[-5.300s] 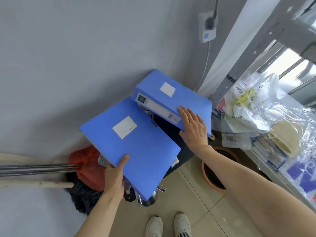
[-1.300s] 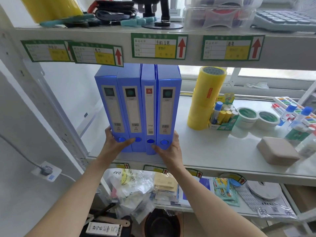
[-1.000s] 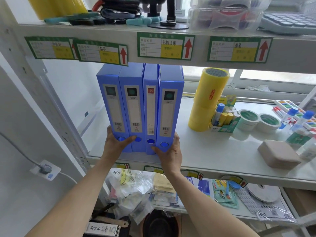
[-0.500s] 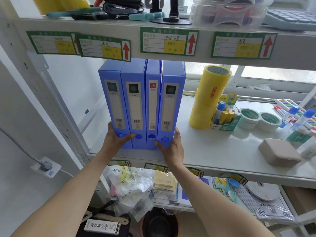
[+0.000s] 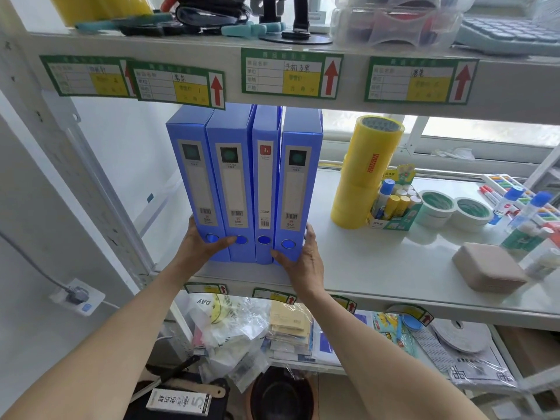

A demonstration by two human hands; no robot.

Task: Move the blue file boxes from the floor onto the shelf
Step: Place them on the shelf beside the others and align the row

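Observation:
Several blue file boxes [image 5: 242, 183] stand upright, spines toward me, in a tight row at the left end of the white middle shelf [image 5: 378, 268]. My left hand [image 5: 200, 247] clasps the lower left corner of the row, thumb across the front of the spines. My right hand [image 5: 303, 259] presses the lower right corner of the rightmost box [image 5: 295, 192], thumb under its front edge. The row is squeezed between both hands and its base rests on the shelf near the front edge.
A stack of yellow tape rolls [image 5: 363, 171] stands right of the boxes, then a glue-stick carton [image 5: 394, 204], two tape rolls [image 5: 454, 207] and a beige case [image 5: 488, 271]. The labelled upper shelf [image 5: 288, 74] sits just above the boxes. Bags and papers [image 5: 242, 328] fill the lower shelf.
From lifting two boxes near the floor, both hands now hold the row on the shelf. Over the last second the boxes slid slightly further back and stand straighter.

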